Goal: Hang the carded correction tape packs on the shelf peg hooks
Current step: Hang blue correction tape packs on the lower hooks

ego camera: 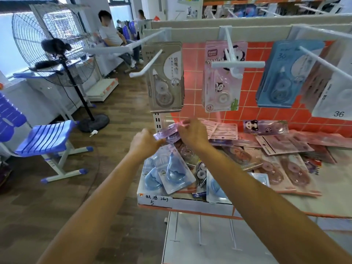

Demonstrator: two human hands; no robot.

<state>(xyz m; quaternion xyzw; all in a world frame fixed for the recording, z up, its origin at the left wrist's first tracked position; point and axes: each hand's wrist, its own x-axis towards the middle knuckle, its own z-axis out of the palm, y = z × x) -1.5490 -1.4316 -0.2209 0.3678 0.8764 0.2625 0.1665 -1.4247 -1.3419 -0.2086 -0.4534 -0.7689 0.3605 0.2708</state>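
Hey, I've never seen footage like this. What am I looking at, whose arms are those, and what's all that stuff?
There is no machine here. One camera worn on a person's head looks down at their own bare arms. The left hand and right hand together hold a pale purple pack, blurred by motion. Below it is a shelf piled with loose carded correction tape packs. Above, white peg hooks carry grey packs, pink panda packs and blue packs.
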